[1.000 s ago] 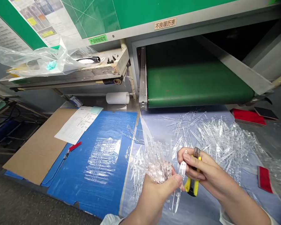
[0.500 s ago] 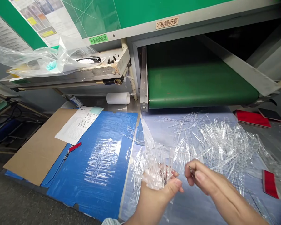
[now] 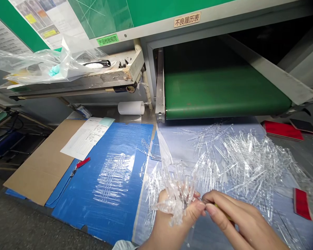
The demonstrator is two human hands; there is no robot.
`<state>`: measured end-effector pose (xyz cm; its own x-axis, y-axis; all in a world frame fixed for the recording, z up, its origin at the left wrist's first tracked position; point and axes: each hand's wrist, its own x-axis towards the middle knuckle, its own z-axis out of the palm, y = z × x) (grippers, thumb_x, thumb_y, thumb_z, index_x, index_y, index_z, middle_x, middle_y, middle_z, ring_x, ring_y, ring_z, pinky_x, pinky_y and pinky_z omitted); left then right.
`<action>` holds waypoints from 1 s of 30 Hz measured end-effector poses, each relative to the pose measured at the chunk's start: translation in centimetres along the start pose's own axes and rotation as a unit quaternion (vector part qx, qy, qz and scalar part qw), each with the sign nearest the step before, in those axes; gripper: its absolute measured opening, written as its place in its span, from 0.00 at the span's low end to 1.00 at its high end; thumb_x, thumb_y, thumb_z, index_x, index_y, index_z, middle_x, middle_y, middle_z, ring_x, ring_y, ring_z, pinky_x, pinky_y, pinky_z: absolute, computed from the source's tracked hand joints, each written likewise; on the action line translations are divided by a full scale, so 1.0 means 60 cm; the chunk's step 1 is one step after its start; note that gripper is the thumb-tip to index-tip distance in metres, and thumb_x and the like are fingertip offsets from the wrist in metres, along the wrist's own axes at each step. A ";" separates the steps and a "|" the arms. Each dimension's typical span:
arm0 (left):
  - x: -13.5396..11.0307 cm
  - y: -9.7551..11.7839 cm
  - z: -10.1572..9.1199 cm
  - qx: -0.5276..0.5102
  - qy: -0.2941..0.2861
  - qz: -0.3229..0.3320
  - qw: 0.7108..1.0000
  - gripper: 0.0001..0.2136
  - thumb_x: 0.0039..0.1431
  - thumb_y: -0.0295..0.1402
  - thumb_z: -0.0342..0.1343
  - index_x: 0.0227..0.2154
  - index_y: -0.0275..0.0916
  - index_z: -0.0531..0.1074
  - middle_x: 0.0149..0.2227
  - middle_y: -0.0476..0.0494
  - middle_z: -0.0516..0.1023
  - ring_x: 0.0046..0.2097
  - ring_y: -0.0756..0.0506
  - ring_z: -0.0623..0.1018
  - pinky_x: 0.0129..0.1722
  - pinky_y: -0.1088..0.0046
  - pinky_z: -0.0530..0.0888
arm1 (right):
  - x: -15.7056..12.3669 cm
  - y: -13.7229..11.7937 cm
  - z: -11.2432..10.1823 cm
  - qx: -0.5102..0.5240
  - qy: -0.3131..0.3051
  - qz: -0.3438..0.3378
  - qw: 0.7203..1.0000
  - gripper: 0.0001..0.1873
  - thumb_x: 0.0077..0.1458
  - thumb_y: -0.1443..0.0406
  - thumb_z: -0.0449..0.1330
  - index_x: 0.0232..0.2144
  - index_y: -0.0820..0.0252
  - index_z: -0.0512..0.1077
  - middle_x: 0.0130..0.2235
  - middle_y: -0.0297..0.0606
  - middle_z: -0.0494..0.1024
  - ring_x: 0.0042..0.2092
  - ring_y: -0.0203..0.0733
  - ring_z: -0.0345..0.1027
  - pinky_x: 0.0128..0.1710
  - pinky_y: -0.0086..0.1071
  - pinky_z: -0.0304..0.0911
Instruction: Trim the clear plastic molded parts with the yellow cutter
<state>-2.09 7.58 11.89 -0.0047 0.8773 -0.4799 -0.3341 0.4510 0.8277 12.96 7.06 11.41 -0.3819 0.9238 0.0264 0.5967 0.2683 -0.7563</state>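
Observation:
My left hand is closed around a bunch of clear plastic strips, which fan out upward from the fist. My right hand pinches a thin tool, of which a small yellow part shows between the fingers; the rest is hidden. Its fingertips meet the left thumb beside the bunch. Beyond and to the right of my hands lies a large heap of loose clear plastic strips. On the blue board to the left, more strips lie in a neat row.
A green conveyor belt ends above the back of the table. Brown cardboard and a printed sheet lie at the left, near a red-handled tool. A white roll stands behind; red pads lie at the right.
My right hand has moved left and slightly down, bringing its fingertips to the left thumb. Some strips in my left hand now hang lower over the back of the fist.

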 end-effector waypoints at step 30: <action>0.016 -0.025 -0.009 0.033 -0.195 -0.068 0.978 0.18 0.40 0.47 0.65 0.23 0.36 0.72 0.20 0.51 0.71 0.25 0.51 0.72 0.29 0.76 0.68 | 0.004 0.036 0.006 0.188 0.016 0.140 0.972 0.12 0.53 0.56 0.57 0.24 0.55 0.65 0.18 0.27 0.67 0.21 0.33 0.60 0.21 0.26 0.55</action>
<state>-2.09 7.66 10.04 0.3994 0.7991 -0.4494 -0.2457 0.5656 0.7873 13.89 7.76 9.53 -0.2170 0.9557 -0.1989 0.3710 -0.1078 -0.9223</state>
